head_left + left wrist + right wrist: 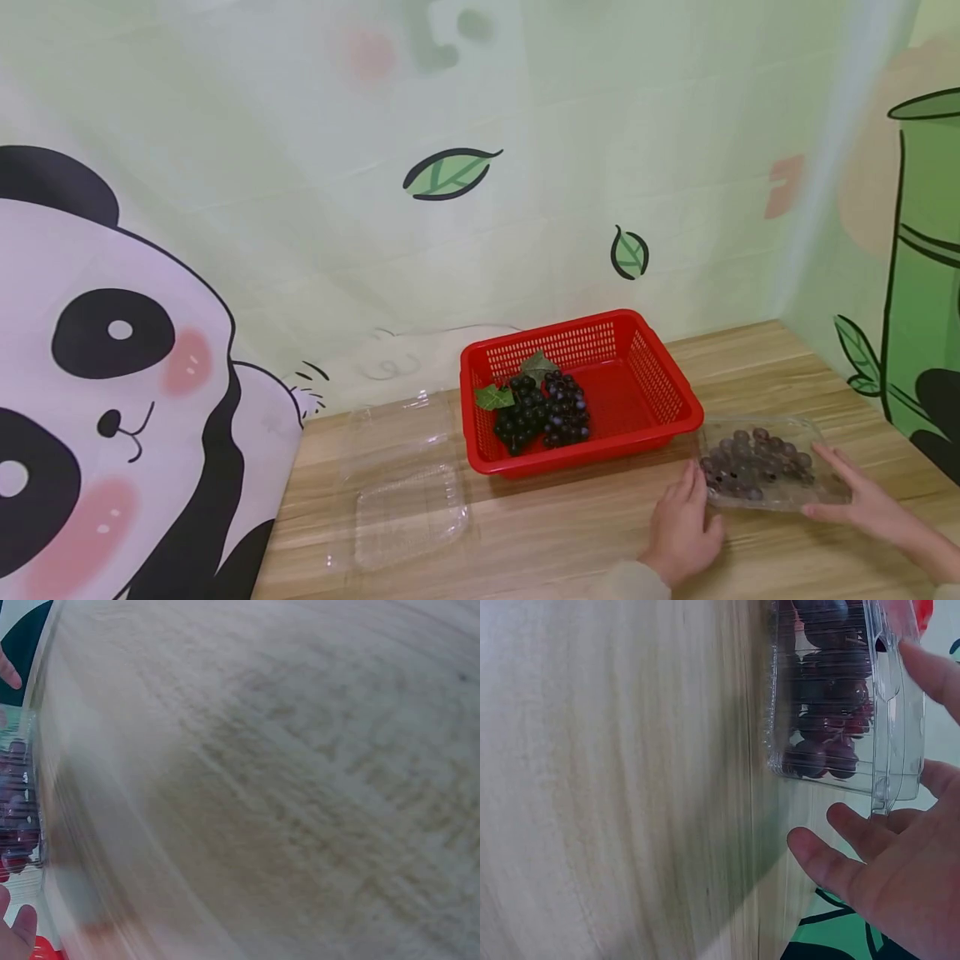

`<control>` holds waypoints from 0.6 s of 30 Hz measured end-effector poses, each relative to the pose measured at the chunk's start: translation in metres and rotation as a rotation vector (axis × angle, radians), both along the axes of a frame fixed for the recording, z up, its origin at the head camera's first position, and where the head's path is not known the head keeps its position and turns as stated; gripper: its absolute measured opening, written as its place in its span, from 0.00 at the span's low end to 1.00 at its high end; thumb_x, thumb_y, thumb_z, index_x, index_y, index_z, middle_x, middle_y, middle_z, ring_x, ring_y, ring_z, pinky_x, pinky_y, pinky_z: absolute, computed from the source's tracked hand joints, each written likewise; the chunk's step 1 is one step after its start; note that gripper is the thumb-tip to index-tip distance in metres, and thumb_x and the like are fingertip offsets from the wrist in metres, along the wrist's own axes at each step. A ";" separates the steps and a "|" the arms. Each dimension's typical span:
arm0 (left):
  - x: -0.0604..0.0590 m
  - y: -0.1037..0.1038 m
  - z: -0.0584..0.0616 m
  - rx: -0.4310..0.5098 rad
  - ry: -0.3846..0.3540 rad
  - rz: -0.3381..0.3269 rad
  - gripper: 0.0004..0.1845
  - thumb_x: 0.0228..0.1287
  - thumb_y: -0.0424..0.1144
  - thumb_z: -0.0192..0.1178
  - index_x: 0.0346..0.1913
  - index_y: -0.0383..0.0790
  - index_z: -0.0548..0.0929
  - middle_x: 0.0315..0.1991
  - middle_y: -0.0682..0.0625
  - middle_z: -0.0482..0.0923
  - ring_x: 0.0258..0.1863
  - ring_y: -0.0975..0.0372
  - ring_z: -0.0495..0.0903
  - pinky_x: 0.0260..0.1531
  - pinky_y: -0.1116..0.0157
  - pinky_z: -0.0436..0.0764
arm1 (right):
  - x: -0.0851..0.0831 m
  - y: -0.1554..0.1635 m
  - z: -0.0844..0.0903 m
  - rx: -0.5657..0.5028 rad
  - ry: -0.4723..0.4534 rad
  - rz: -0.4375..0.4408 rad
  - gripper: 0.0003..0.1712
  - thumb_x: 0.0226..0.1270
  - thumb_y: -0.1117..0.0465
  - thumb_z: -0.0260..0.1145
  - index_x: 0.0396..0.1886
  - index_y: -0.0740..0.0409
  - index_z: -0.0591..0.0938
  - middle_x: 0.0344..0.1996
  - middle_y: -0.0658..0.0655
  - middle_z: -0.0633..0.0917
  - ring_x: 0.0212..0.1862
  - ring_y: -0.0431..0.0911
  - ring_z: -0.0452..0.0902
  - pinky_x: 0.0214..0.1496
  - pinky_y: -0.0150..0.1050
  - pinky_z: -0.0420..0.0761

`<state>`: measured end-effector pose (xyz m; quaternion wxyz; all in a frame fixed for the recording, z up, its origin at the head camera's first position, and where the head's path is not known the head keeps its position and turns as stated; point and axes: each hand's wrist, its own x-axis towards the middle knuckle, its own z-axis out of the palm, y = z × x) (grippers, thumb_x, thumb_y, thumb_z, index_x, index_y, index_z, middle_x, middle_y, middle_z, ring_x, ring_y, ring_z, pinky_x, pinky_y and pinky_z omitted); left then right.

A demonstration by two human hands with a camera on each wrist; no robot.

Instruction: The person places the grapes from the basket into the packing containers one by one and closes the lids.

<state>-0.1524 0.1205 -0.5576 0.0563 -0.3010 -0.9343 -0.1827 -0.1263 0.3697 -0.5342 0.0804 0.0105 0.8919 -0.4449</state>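
Clear box of grapes lies on tabletop just right of red basket. My left hand flat at its left edge, right hand flat at right edge, fingers straight, neither gripping. Step, I judge: framing box; next needs firm two-sided hold. Empty clear box lies well left; panda cloth behind.

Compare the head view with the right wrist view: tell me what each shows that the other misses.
Only the head view shows the red basket with dark grapes, the empty clear container and the left hand. Only the right wrist view shows, close up, the closed grape box's clear side wall, with the right hand's fingers straight beside it. Both show that box, the right hand and the wooden table.
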 end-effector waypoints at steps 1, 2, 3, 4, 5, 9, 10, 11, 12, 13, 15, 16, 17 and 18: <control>0.000 0.000 0.000 -0.009 0.000 -0.004 0.30 0.58 0.49 0.50 0.63 0.40 0.63 0.65 0.50 0.59 0.58 0.64 0.66 0.52 0.73 0.68 | -0.001 0.000 0.000 0.010 -0.003 -0.002 0.53 0.56 0.55 0.62 0.65 0.70 0.36 0.58 0.84 0.30 0.55 0.81 0.32 0.45 0.74 0.46; -0.001 0.001 0.001 -0.016 -0.002 -0.008 0.30 0.58 0.49 0.50 0.63 0.40 0.63 0.65 0.50 0.59 0.59 0.65 0.66 0.52 0.72 0.68 | -0.001 0.001 0.000 0.022 -0.005 -0.002 0.52 0.57 0.55 0.61 0.65 0.70 0.37 0.58 0.84 0.30 0.55 0.82 0.33 0.45 0.74 0.47; -0.001 0.001 0.001 -0.024 -0.002 -0.011 0.31 0.58 0.48 0.51 0.63 0.40 0.62 0.65 0.50 0.59 0.59 0.65 0.65 0.52 0.72 0.68 | -0.002 0.002 0.001 0.033 -0.009 -0.003 0.51 0.58 0.54 0.61 0.65 0.71 0.37 0.58 0.84 0.30 0.55 0.82 0.34 0.45 0.74 0.47; -0.001 0.001 0.001 -0.031 0.000 -0.015 0.31 0.57 0.48 0.51 0.63 0.40 0.62 0.65 0.50 0.59 0.59 0.65 0.65 0.52 0.72 0.68 | -0.004 0.002 0.002 0.038 -0.013 -0.004 0.51 0.58 0.54 0.61 0.65 0.71 0.37 0.58 0.85 0.30 0.54 0.82 0.35 0.45 0.73 0.48; -0.002 0.002 0.002 -0.037 -0.001 -0.017 0.31 0.57 0.48 0.51 0.64 0.40 0.62 0.65 0.50 0.58 0.59 0.65 0.65 0.52 0.72 0.68 | -0.005 0.002 0.002 0.046 -0.018 -0.008 0.51 0.58 0.54 0.60 0.65 0.71 0.38 0.58 0.85 0.30 0.54 0.82 0.37 0.45 0.73 0.48; -0.004 0.003 0.003 -0.057 -0.027 -0.019 0.32 0.56 0.47 0.52 0.64 0.42 0.61 0.66 0.51 0.57 0.59 0.66 0.65 0.50 0.72 0.69 | -0.008 0.004 0.004 0.034 -0.033 -0.011 0.52 0.58 0.53 0.60 0.65 0.71 0.36 0.58 0.84 0.29 0.54 0.82 0.36 0.46 0.73 0.47; -0.005 0.004 0.004 -0.061 -0.036 -0.019 0.32 0.56 0.47 0.52 0.64 0.42 0.61 0.66 0.51 0.57 0.59 0.66 0.65 0.50 0.72 0.70 | -0.008 0.004 0.004 0.030 -0.033 -0.010 0.52 0.58 0.53 0.60 0.65 0.70 0.36 0.58 0.83 0.28 0.54 0.82 0.36 0.46 0.73 0.47; -0.005 0.004 0.004 -0.065 -0.047 -0.019 0.32 0.56 0.47 0.52 0.65 0.43 0.60 0.66 0.51 0.56 0.60 0.66 0.64 0.49 0.72 0.70 | -0.009 0.005 0.004 0.027 -0.039 -0.011 0.52 0.58 0.52 0.60 0.65 0.70 0.36 0.58 0.83 0.28 0.55 0.81 0.36 0.46 0.73 0.47; -0.006 0.005 0.004 -0.068 -0.059 -0.018 0.32 0.56 0.47 0.52 0.65 0.43 0.60 0.67 0.52 0.56 0.60 0.66 0.64 0.49 0.72 0.70 | -0.009 0.005 0.004 0.024 -0.045 -0.011 0.53 0.58 0.52 0.60 0.65 0.69 0.35 0.58 0.82 0.27 0.55 0.81 0.36 0.46 0.73 0.47; -0.006 0.005 0.005 -0.071 -0.068 -0.019 0.32 0.56 0.46 0.51 0.65 0.43 0.60 0.67 0.52 0.56 0.60 0.66 0.64 0.48 0.71 0.70 | -0.010 0.006 0.004 0.024 -0.045 -0.011 0.53 0.58 0.51 0.60 0.65 0.69 0.35 0.58 0.82 0.26 0.55 0.81 0.36 0.46 0.73 0.47; -0.007 0.006 0.006 -0.079 -0.079 -0.020 0.32 0.56 0.46 0.51 0.65 0.44 0.60 0.67 0.52 0.55 0.60 0.66 0.64 0.48 0.71 0.71 | -0.010 0.006 0.002 0.020 -0.032 -0.013 0.53 0.58 0.52 0.60 0.66 0.69 0.35 0.59 0.81 0.26 0.55 0.81 0.36 0.46 0.73 0.47; -0.008 0.007 0.006 -0.082 -0.080 -0.021 0.32 0.56 0.46 0.51 0.65 0.44 0.60 0.67 0.52 0.55 0.60 0.66 0.64 0.47 0.71 0.71 | -0.011 0.007 0.002 0.021 -0.025 -0.014 0.53 0.58 0.52 0.60 0.66 0.69 0.35 0.59 0.81 0.27 0.55 0.81 0.37 0.46 0.73 0.47; -0.008 0.007 0.006 -0.085 -0.076 -0.020 0.32 0.56 0.46 0.52 0.65 0.43 0.60 0.67 0.52 0.56 0.60 0.66 0.64 0.47 0.71 0.71 | -0.011 0.007 0.001 0.018 -0.010 -0.014 0.53 0.58 0.53 0.60 0.66 0.69 0.35 0.59 0.81 0.27 0.55 0.81 0.37 0.46 0.73 0.47; -0.009 0.007 0.006 -0.091 -0.066 -0.021 0.32 0.55 0.46 0.52 0.64 0.43 0.61 0.67 0.52 0.56 0.60 0.66 0.64 0.47 0.72 0.71 | -0.012 0.007 0.000 0.015 0.001 -0.013 0.53 0.58 0.54 0.60 0.66 0.69 0.35 0.59 0.81 0.28 0.54 0.81 0.38 0.46 0.73 0.47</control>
